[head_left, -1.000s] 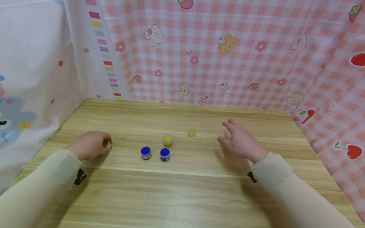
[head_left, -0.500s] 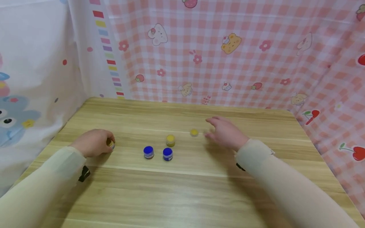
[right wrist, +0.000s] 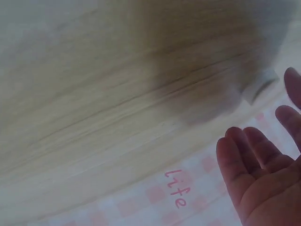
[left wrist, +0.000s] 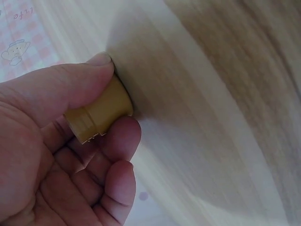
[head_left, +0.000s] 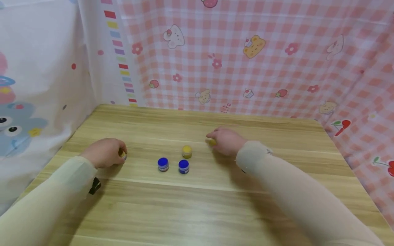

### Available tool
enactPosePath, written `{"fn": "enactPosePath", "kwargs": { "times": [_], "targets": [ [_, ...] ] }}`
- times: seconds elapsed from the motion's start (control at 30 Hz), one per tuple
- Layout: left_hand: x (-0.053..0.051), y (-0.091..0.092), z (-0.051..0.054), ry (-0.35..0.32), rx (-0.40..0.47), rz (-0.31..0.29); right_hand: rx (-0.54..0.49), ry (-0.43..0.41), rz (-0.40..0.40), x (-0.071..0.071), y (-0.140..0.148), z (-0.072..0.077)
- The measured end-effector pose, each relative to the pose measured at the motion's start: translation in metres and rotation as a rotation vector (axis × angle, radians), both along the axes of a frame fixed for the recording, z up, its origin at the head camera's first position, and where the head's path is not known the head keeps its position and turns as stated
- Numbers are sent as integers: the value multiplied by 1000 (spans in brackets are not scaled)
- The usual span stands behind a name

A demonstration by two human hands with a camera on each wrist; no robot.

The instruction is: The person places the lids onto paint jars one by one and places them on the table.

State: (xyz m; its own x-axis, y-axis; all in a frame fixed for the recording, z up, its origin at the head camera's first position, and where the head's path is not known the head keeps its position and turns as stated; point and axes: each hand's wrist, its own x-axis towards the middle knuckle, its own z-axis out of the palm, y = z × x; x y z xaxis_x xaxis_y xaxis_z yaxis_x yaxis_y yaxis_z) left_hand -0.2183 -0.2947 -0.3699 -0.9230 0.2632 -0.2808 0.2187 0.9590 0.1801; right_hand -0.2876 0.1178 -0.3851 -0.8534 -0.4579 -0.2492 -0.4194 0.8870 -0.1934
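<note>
At the left of the wooden table, my left hand [head_left: 106, 152] pinches a small yellow jar [left wrist: 107, 104] between thumb and fingers. In the left wrist view the jar is tilted, its far end close to the tabletop. My right hand [head_left: 227, 140] is at a low yellow-topped piece [head_left: 211, 142], flatter than the jars and partly hidden by the fingers. In the right wrist view, that piece [right wrist: 259, 88] is blurred, just off the spread fingertips. Between the hands stand a yellow jar [head_left: 186, 152] and two blue-lidded jars, one left [head_left: 163, 164] and one right [head_left: 183, 166].
The table [head_left: 197, 208] is wood-grained. A pink checked cloth [head_left: 191, 61] hangs along its back edge and the right side, and a white printed cloth [head_left: 46, 68] hangs on the left.
My right hand has moved left and come down to the low yellow-topped piece. The left hand stays in place with its jar, and the whole view has shifted slightly.
</note>
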Motion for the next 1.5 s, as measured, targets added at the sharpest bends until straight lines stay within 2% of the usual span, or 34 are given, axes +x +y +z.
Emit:
{"fn": "enactPosePath", "kwargs": {
  "times": [0.17,0.37,0.93,1.17,1.5],
  "targets": [
    [-1,2,1,-7,7,3,9,21,36,-3,-1,-3],
    [-1,1,0,-7,15,8,20,90,107,-7,-1,-7],
    [-2,-1,-2,-12,11,16,77,162,168,-2,-11,-4],
    [-2,0,-1,-16,8,12,88,154,167,-2,-11,-3],
    [1,0,0,-27,17,30,94,135,99,-1,-12,-3]
  ]
}}
